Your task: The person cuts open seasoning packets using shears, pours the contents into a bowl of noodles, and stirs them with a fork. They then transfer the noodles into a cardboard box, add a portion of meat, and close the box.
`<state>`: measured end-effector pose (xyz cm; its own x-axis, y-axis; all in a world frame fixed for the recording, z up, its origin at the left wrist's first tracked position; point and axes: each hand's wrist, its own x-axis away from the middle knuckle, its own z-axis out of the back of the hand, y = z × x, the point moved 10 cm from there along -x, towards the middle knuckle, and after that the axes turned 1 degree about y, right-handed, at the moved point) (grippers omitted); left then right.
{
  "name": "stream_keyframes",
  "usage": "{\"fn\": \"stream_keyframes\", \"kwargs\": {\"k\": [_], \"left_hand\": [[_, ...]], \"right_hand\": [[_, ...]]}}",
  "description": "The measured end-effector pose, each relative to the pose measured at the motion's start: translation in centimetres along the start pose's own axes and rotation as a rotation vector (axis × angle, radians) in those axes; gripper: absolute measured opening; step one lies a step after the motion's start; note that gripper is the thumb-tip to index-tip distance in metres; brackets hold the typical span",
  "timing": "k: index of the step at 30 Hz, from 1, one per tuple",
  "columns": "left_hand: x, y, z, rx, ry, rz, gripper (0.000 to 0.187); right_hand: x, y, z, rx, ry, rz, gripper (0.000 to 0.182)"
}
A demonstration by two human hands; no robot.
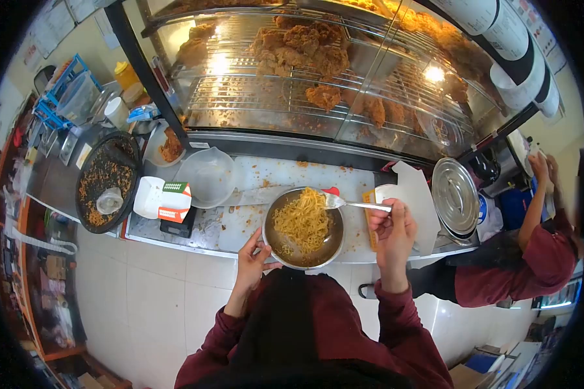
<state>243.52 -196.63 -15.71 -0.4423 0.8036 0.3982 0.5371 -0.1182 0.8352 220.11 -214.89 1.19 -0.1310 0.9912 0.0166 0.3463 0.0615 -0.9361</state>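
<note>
A steel bowl (335, 243) stands at the counter's front edge with yellow noodles (298, 223) inside. My left hand (250, 260) grips the bowl's left rim, thumb and fingers around its edge. In my right hand (394, 235) is a metal fork (366, 205), held by its handle and pointing left. Its tines are in the upper part of the noodles, near the bowl's far right rim. Something red, partly hidden by the noodles and fork, shows just behind the rim.
A glass cabinet of fried chicken (302, 48) rises behind the counter. Left are a translucent bowl (207, 176), an open paper box (159, 198) and a black basin (107, 185) of crumbs. Right are a white carton sheet (412, 194), a steel lid (459, 194) and a co-worker (519, 266).
</note>
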Motion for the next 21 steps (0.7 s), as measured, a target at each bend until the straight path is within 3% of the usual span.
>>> {"fn": "stream_keyframes", "kwargs": {"k": [4, 7, 10, 13, 16, 19, 21], "left_hand": [[-0.1, 0.2, 0.0, -0.003, -0.015, -0.005, 0.057], [-0.1, 0.0, 0.2, 0.019, -0.017, 0.006, 0.057], [0.0, -0.1, 0.3, 0.031, -0.027, 0.005, 0.057], [-0.2, -0.1, 0.4, 0.015, -0.018, 0.002, 0.056], [-0.1, 0.1, 0.2, 0.027, -0.016, 0.004, 0.055], [-0.2, 0.1, 0.3, 0.039, -0.02, 0.002, 0.055], [-0.2, 0.1, 0.3, 0.04, -0.019, 0.002, 0.055]], "right_hand": [[0.3, -4.6, -1.8, -0.003, 0.002, 0.127, 0.029], [0.8, -4.3, -2.5, 0.133, -0.081, 0.156, 0.027], [0.8, 0.0, -2.3, 0.708, -0.278, 0.144, 0.019], [2.4, -1.8, -3.1, 0.949, -0.308, 0.48, 0.011], [3.2, -2.3, -3.7, 0.937, -0.28, 0.474, 0.009], [4.4, 1.8, -5.4, 0.943, -0.466, 0.423, 0.013], [4.1, 2.4, -3.9, 1.048, -0.411, 0.463, 0.007]]}}
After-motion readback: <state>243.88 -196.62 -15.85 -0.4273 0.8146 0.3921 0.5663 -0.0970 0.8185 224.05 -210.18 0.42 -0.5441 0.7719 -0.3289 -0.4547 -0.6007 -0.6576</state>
